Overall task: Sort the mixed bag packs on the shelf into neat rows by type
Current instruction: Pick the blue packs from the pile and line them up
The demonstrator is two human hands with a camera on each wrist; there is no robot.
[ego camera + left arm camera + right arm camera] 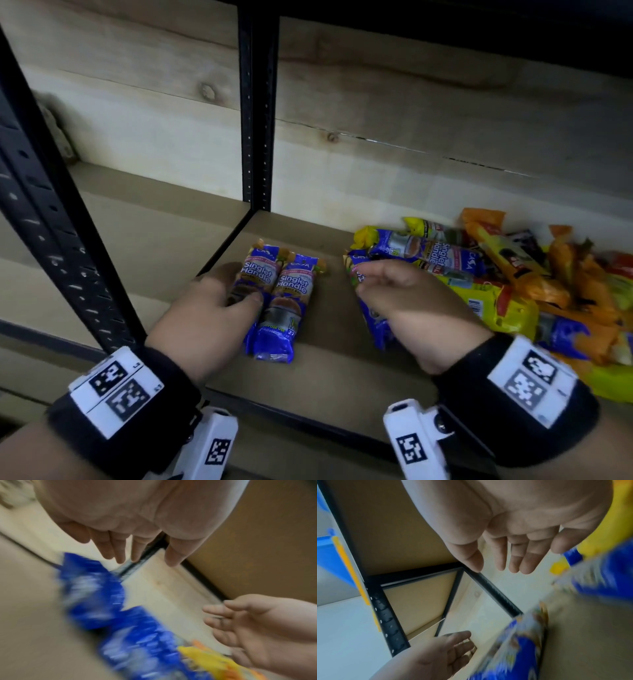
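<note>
Two blue "Singlet Handle" packs [286, 308] lie side by side, lengthwise, on the left part of the brown shelf board [325, 346]. My left hand [239, 287] is at the left one, fingers straight and thumb over its middle; the left wrist view shows this hand [142, 561] holding nothing, with the packs [96, 595] blurred below it. My right hand [359, 281] hovers with relaxed fingers over a third blue pack [375, 325] at the pile's left edge. In the right wrist view that hand [501, 566] is empty above a blue pack [522, 649].
A mixed pile of yellow, orange and blue packs [513, 274] fills the shelf's right side. A black upright post [257, 120] stands at the back, another [51, 222] at the front left. A pale wooden wall [411, 120] closes the back.
</note>
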